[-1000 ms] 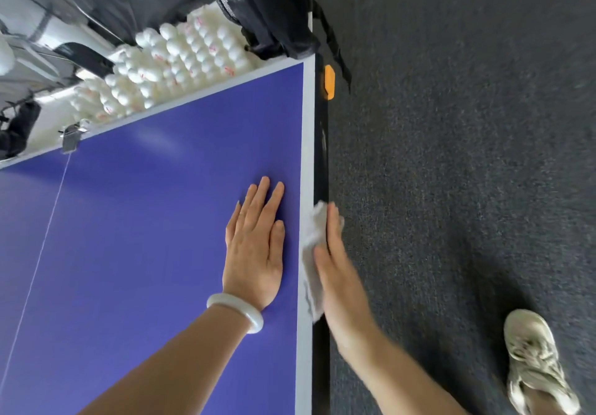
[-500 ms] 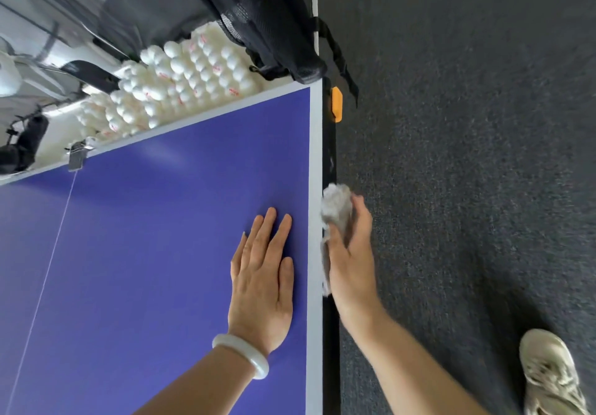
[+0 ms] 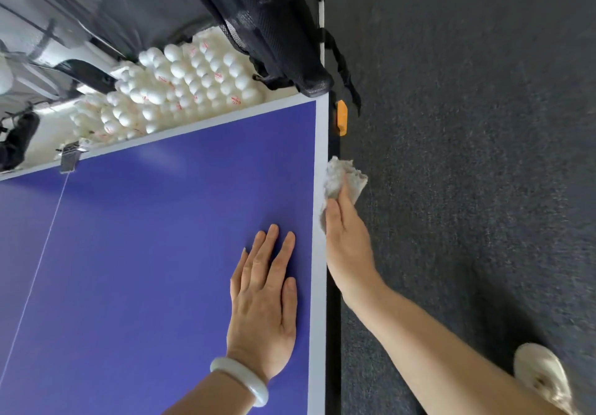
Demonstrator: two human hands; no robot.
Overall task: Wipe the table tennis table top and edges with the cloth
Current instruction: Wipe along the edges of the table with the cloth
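The blue table tennis table (image 3: 145,253) fills the left of the view, with a white border line and a black side edge (image 3: 333,318) on its right. My left hand (image 3: 263,298) lies flat on the blue top near that border, fingers straight, a pale bangle on the wrist. My right hand (image 3: 346,240) holds a crumpled white cloth (image 3: 342,177) against the black side edge, thumb toward the table top. The cloth sticks out beyond my fingertips.
A black mesh catch net (image 3: 258,18) hangs over the table's far end, with several white balls (image 3: 187,82) heaped under it. An orange clamp (image 3: 342,118) sits on the side edge near the corner. Dark carpet (image 3: 467,156) lies to the right, with my pale shoe (image 3: 545,379).
My right hand has slid the cloth forward along the side edge toward the far corner. My left hand has stayed flat on the top.
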